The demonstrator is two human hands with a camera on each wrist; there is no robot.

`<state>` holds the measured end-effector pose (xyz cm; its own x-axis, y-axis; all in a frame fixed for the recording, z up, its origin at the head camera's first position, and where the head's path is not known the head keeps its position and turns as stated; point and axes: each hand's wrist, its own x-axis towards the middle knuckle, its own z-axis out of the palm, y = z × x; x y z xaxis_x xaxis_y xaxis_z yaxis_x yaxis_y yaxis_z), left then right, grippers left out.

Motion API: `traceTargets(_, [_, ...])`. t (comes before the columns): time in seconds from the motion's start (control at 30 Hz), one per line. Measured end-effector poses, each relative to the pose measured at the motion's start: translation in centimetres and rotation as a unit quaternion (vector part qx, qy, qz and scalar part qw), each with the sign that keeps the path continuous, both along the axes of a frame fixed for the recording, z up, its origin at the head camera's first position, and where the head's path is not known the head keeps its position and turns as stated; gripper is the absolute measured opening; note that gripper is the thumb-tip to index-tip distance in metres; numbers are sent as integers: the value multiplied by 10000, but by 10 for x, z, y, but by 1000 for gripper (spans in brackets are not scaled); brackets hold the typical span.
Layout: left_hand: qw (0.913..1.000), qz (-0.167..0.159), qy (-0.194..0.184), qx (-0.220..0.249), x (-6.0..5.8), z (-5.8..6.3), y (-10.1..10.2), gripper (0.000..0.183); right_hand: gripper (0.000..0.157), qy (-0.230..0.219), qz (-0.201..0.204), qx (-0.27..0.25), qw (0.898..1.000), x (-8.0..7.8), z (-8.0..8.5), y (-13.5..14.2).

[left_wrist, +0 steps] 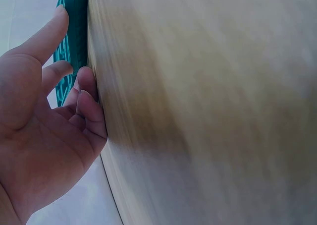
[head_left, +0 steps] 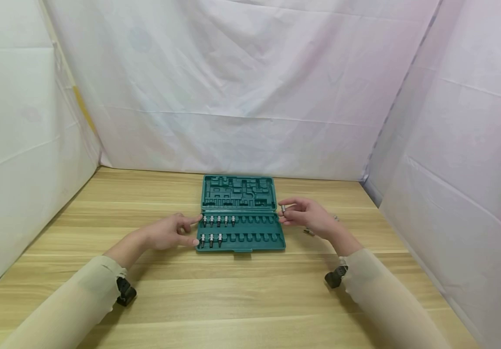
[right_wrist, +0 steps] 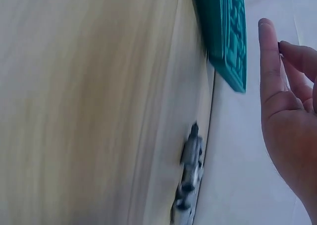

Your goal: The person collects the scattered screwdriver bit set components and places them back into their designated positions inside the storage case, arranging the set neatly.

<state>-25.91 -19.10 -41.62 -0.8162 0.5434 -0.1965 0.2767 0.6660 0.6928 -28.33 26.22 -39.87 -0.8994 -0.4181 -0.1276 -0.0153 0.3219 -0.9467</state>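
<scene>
A green plastic socket case (head_left: 250, 229) lies unfolded on the wooden table. Several bit sockets (head_left: 219, 221) fill the left part of its upper row, and three bit sockets (head_left: 211, 240) stand in the lower row. At the case's left edge is my left hand (head_left: 167, 232), thumb and index finger stretched to its corners. The other fingers (left_wrist: 91, 111) are bent and rest by the table in the left wrist view. Just past the case's right edge, my right hand (head_left: 313, 217) pinches a small metal bit socket (head_left: 283, 209) between thumb and fingers, raised above the table.
Loose bit sockets (head_left: 309, 232) lie on the table under and beside my right hand; the right wrist view shows them as a cluster (right_wrist: 190, 160). The case's molded lid (head_left: 238, 191) leans back at the rear. White curtains (head_left: 233, 87) enclose the table (head_left: 233, 300).
</scene>
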Motion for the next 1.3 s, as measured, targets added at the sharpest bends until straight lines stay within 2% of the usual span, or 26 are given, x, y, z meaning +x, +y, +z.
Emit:
traceTargets(0.63, [10000, 2, 12, 21, -1, 0, -1, 86, 46, 287, -50, -40, 9996, -13, -7, -61])
traceTargets(1.07, [10000, 14, 36, -32, -2, -1, -2, 87, 31, 833, -186, 1003, 9913, -25, -13, -94])
traceTargets(1.3, [10000, -34, 43, 8, -1, -1, -2, 87, 25, 1004, 20, 1458, 9842, -28, -13, -106])
